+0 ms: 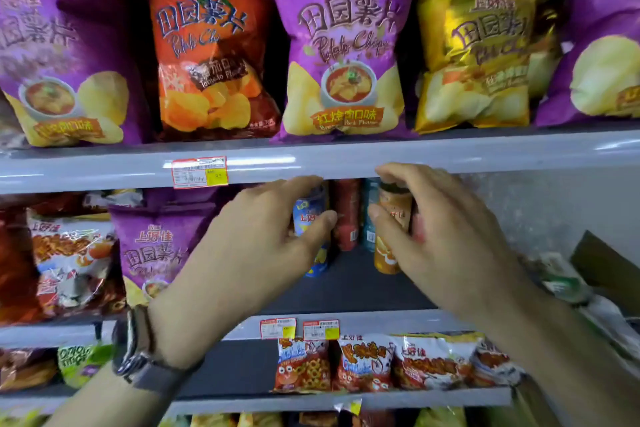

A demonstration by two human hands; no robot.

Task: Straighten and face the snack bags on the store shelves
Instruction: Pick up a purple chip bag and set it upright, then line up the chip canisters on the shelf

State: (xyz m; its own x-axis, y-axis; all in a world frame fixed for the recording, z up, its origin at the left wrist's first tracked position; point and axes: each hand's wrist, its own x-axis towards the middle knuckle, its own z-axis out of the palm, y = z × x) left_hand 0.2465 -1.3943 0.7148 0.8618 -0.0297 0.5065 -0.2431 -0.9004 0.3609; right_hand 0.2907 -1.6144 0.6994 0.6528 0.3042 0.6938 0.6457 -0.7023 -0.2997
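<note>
- The left hand's fingertips [306, 181] curl over the top of a blue canister [309, 215], with the thumb pressed on its front, so the left hand [263, 236] grips it from the left side.
- The right hand's fingertips [391, 170] hook over the dark lid of an orange canister [393, 218]. The thumb sits on its left face, and the right hand [436, 229] grips it from the right.
- Both canisters stand upright on the middle shelf [346, 288], just under the lip of the top shelf [450, 152].
- Between them, further back, stand a red canister [346, 215] and a teal canister [370, 211], neither of them touched by a hand.
- Both forearms reach up and forward from the lower corners, palms turned toward each other. A watch [135, 343] sits on the left wrist.
- Just left of the left hand, a purple chip bag [156, 246] stands facing front, partly hidden by the wrist, with a white-and-red snack bag [69, 253] beside it.
- On the top shelf, well above the fingers, a row of bags faces front: a large purple bag [343, 45], a tomato-red bag [211, 52] and a yellow bag [474, 59].
- Below the arms, small shrimp-snack bags [367, 364] stand in a row on the lower shelf [346, 400].
- A price tag [200, 172] is stuck on the top shelf's edge.
</note>
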